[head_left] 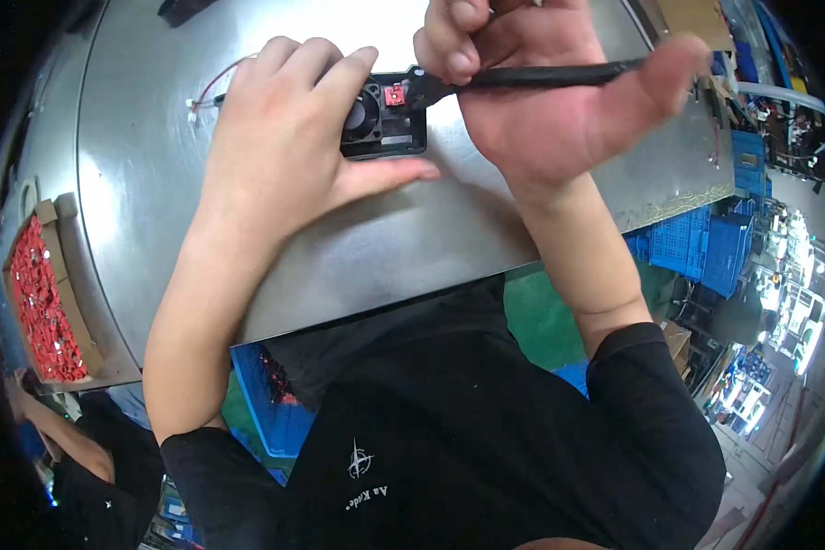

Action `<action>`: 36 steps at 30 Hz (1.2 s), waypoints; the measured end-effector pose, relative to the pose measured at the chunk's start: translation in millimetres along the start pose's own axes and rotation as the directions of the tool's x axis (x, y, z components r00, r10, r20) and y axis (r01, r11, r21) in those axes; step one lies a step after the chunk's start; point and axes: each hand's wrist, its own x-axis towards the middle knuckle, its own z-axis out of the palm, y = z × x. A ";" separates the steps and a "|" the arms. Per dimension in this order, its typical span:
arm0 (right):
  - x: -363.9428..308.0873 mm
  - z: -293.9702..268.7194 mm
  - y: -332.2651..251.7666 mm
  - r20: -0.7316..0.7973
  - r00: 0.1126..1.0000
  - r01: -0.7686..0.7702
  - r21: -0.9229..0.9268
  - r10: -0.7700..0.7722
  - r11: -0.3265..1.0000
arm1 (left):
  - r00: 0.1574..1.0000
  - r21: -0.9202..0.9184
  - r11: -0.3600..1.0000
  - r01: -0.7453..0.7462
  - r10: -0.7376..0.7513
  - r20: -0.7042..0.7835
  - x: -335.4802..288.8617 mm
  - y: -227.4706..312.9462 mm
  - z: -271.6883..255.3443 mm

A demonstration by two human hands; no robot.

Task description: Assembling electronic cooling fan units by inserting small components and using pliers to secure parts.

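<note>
My left hand [270,128] grips a small black plastic housing [417,133] on the metal table, fingers over its far side and thumb along its near edge. Inside the housing sit a small black fan [365,115], partly under my fingers, and a little red part [395,95]. A thin red and black wire with a white connector [192,105] comes out beyond my left hand. My right hand [550,110] is palm up, fingers curled and thumb stretched out. It holds a long slim black tool [550,77], whose end reaches the housing's right edge near the red part.
A cardboard box [53,275] of small red parts stands at the table's left. The metal table [367,266] ends close to my body. Blue crates [678,243] stand beyond its right edge, and a blue bin [270,412] is below. Another person's arm [69,435] shows at lower left.
</note>
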 end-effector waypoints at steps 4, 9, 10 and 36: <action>1.0 -6.8 4.1 -0.117 0.983 0.110 -0.248 -0.142 0.962 | 0.999 0.113 0.993 -0.021 0.017 0.038 -0.9 1.7 -2.4; 0.5 -22.1 -10.7 -0.107 0.989 0.058 -0.351 -0.101 0.935 | 0.991 0.086 0.996 0.017 -0.029 0.132 5.9 5.0 0.3; -6.2 -19.9 -4.3 -0.105 0.992 0.034 -0.359 -0.077 0.933 | 0.989 0.092 0.995 0.033 -0.046 0.141 4.7 7.0 -3.5; 0.9 -0.8 12.5 0.026 0.957 -0.139 -0.832 0.289 0.537 | 0.996 0.003 0.999 -0.044 0.044 0.076 7.8 -1.1 -1.2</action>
